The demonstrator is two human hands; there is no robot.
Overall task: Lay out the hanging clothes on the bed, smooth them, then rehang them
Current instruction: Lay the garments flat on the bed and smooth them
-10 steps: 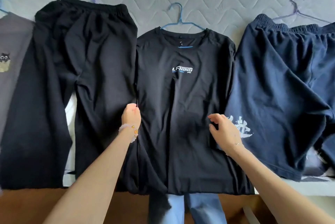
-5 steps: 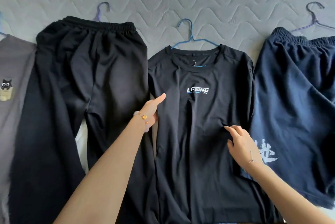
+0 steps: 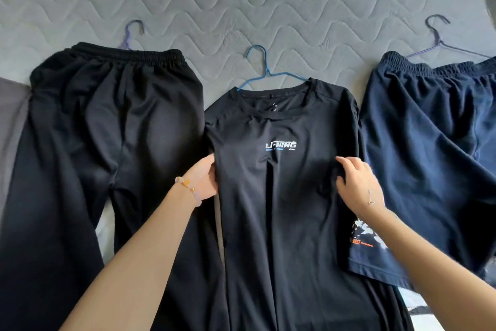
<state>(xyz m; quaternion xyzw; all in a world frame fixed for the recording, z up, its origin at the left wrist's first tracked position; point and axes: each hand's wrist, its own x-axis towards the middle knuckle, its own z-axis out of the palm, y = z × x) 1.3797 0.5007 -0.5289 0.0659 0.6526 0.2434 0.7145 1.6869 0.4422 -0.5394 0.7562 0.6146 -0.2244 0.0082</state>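
Observation:
A black T-shirt (image 3: 281,210) with a white chest logo lies flat in the middle of the bed, its collar rumpled over a blue hanger (image 3: 264,73). My left hand (image 3: 205,181) grips the shirt's left side edge at chest height, its fingers tucked under the fabric. On the shirt's right side my right hand (image 3: 357,183) pinches a fold of cloth with curled fingers. Black trousers (image 3: 102,143) on a purple hanger (image 3: 131,35) lie to the left. Navy shorts (image 3: 429,143) on a dark hanger (image 3: 440,41) lie to the right.
All garments rest on a grey quilted mattress (image 3: 241,3). A grey garment (image 3: 10,116) shows at the far left edge. A printed navy hem (image 3: 367,247) lies under my right forearm. The mattress's near edge is out of sight.
Both hands slid up the shirt's sides from the waist to chest height and now grip the fabric. The collar has bunched and shifted on the blue hanger.

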